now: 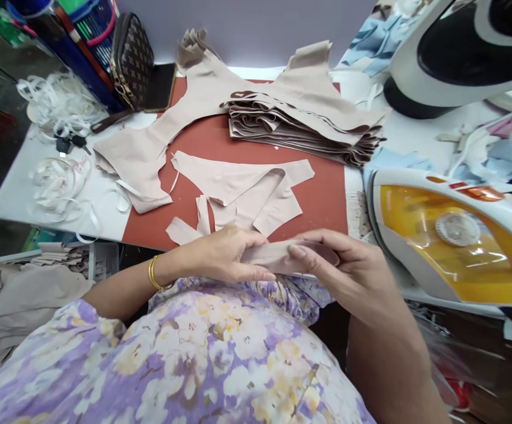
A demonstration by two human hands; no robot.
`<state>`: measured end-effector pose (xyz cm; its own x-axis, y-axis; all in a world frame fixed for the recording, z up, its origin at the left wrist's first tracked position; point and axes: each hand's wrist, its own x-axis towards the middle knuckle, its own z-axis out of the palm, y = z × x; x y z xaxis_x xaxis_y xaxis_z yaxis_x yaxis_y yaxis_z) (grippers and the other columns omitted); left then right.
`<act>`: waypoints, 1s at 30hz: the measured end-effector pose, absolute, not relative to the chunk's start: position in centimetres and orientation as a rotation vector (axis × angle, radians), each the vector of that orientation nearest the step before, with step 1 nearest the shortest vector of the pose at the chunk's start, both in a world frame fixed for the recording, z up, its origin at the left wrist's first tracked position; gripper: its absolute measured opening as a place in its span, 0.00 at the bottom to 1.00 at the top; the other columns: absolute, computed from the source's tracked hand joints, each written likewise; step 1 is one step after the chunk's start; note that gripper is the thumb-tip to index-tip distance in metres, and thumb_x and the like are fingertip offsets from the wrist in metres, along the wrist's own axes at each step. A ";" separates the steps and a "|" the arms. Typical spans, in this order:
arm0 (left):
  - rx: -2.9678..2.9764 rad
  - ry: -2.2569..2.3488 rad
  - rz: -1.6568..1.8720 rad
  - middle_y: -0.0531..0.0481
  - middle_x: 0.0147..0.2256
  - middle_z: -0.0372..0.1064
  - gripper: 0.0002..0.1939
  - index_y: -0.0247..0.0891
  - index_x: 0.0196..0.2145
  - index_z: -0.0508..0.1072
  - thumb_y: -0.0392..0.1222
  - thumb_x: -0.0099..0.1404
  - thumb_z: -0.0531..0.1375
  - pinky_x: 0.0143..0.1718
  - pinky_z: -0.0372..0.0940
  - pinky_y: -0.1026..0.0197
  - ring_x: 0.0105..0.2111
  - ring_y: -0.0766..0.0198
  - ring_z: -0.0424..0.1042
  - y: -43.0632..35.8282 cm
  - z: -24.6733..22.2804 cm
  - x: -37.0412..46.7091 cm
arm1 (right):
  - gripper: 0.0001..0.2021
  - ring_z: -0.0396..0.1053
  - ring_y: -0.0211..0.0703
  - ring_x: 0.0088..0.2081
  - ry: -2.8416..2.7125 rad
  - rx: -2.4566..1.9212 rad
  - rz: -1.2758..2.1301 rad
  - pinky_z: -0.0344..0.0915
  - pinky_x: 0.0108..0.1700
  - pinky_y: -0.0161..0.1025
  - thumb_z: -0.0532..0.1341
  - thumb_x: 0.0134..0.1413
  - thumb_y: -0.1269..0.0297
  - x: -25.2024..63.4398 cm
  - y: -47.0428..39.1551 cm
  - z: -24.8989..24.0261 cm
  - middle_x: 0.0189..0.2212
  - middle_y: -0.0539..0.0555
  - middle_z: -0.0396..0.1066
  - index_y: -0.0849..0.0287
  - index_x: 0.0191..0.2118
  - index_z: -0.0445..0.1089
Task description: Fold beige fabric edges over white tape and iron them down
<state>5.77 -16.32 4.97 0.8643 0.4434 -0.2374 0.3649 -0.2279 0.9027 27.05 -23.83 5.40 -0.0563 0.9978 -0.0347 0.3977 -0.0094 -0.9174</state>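
Note:
Between my two hands, close to my body at the table's front edge, is a folded strip of beige fabric. My left hand is closed around its left end, with a gold bangle on the wrist. Thumb and fingers of my right hand pinch the strip's right part. Just beyond my hands, cut beige fabric pieces lie loosely overlapped on the reddish-brown mat. Farther back rests a thick folded stack of beige fabric, and another beige piece curves along the left.
To the right stands a yellow and white iron, with a white and black machine behind it. White ribbon bundles, keys and a brown patterned pouch sit at left. More beige cloth fills a container at lower left.

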 end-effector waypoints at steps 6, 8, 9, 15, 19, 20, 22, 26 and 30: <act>1.410 0.760 0.027 0.48 0.34 0.73 0.21 0.34 0.40 0.75 0.56 0.60 0.63 0.28 0.61 0.66 0.31 0.66 0.69 -17.2 2.9 6.0 | 0.12 0.71 0.38 0.29 -1.360 -1.522 1.236 0.68 0.29 0.34 0.65 0.54 0.53 26.4 -23.1 2.0 0.29 0.52 0.75 0.57 0.35 0.75; 1.414 0.828 0.222 0.46 0.37 0.74 0.20 0.34 0.42 0.74 0.52 0.60 0.65 0.34 0.64 0.64 0.35 0.64 0.72 -16.9 2.7 6.7 | 0.13 0.69 0.36 0.27 -1.308 -1.453 1.359 0.68 0.28 0.33 0.65 0.54 0.52 26.0 -22.6 1.7 0.27 0.50 0.73 0.58 0.35 0.75; 1.392 0.842 0.302 0.46 0.38 0.75 0.19 0.34 0.43 0.74 0.50 0.59 0.66 0.36 0.65 0.63 0.36 0.64 0.72 -16.5 2.6 7.1 | 0.14 0.68 0.35 0.26 -1.269 -1.412 1.406 0.68 0.27 0.33 0.65 0.54 0.52 25.8 -22.2 1.6 0.26 0.50 0.73 0.58 0.35 0.75; 1.373 0.980 0.322 0.57 0.20 0.60 0.15 0.34 0.28 0.69 0.49 0.56 0.66 0.22 0.51 0.68 0.20 0.73 0.56 -14.0 1.2 8.9 | 0.19 0.69 0.35 0.24 -1.149 -1.461 1.218 0.69 0.28 0.35 0.65 0.55 0.51 26.1 -20.6 0.3 0.27 0.49 0.73 0.59 0.46 0.71; 1.372 1.070 0.188 0.59 0.17 0.53 0.19 0.36 0.21 0.63 0.51 0.57 0.63 0.20 0.44 0.67 0.18 0.74 0.49 -14.2 -0.1 8.4 | 0.14 0.72 0.38 0.27 -1.353 -1.645 0.870 0.70 0.32 0.37 0.61 0.60 0.56 26.6 -22.2 -0.9 0.28 0.51 0.74 0.59 0.46 0.72; 1.387 1.096 0.166 0.59 0.17 0.52 0.19 0.37 0.20 0.62 0.52 0.58 0.62 0.20 0.43 0.67 0.18 0.74 0.48 -14.4 -0.3 8.3 | 0.12 0.73 0.39 0.29 -1.420 -1.671 0.763 0.70 0.33 0.38 0.61 0.61 0.58 26.7 -22.8 -1.1 0.30 0.52 0.75 0.59 0.45 0.72; 1.434 1.155 0.145 0.59 0.16 0.50 0.21 0.37 0.18 0.60 0.52 0.59 0.60 0.19 0.41 0.66 0.17 0.74 0.47 -14.8 -0.4 8.2 | 0.07 0.74 0.40 0.32 -1.544 -1.672 0.556 0.71 0.35 0.38 0.60 0.62 0.62 26.7 -23.8 -1.1 0.33 0.54 0.77 0.58 0.41 0.73; 1.519 1.230 0.143 0.59 0.15 0.46 0.21 0.38 0.15 0.56 0.48 0.60 0.58 0.19 0.41 0.65 0.17 0.74 0.45 -15.2 -0.3 8.5 | 0.05 0.74 0.38 0.33 -1.717 -1.596 0.340 0.69 0.37 0.36 0.59 0.61 0.69 26.6 -25.2 -1.3 0.33 0.53 0.77 0.58 0.41 0.72; 1.560 1.252 0.132 0.59 0.15 0.47 0.19 0.38 0.14 0.56 0.42 0.58 0.57 0.19 0.43 0.65 0.18 0.73 0.45 -15.3 -0.3 8.8 | 0.06 0.71 0.39 0.32 -1.853 -1.625 0.213 0.65 0.37 0.37 0.59 0.61 0.71 26.5 -25.9 -1.9 0.31 0.54 0.74 0.61 0.42 0.71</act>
